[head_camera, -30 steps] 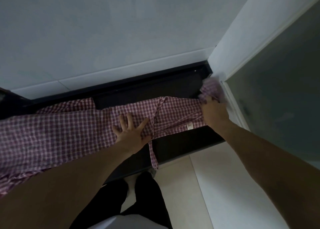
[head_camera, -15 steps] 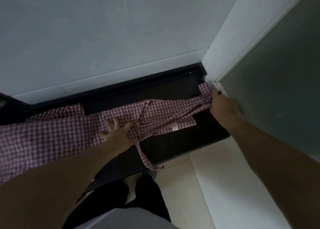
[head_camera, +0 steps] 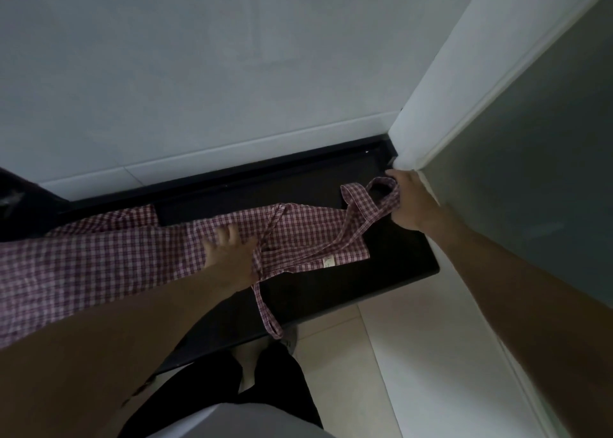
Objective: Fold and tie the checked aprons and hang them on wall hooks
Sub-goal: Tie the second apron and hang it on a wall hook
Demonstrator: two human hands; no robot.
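A red-and-white checked apron (head_camera: 109, 258) lies spread along a dark counter (head_camera: 391, 271), its bib end with a small white label (head_camera: 326, 262) pointing right. My left hand (head_camera: 229, 255) presses flat on the cloth near the waist, fingers straight. My right hand (head_camera: 409, 202) grips the neck strap loop (head_camera: 368, 198) at the far right corner, holding it a little above the counter. One waist tie (head_camera: 267, 308) hangs over the counter's front edge.
A white tiled wall rises behind the counter. A white door frame (head_camera: 441, 106) and a grey door panel (head_camera: 537, 159) stand at the right, close to my right hand. Pale floor tiles (head_camera: 408, 354) lie below. My dark trousers show at the bottom.
My right hand has pulled the neck strap out to the right into an open loop. The bib has flattened and my left hand's fingers have drawn together on the cloth.
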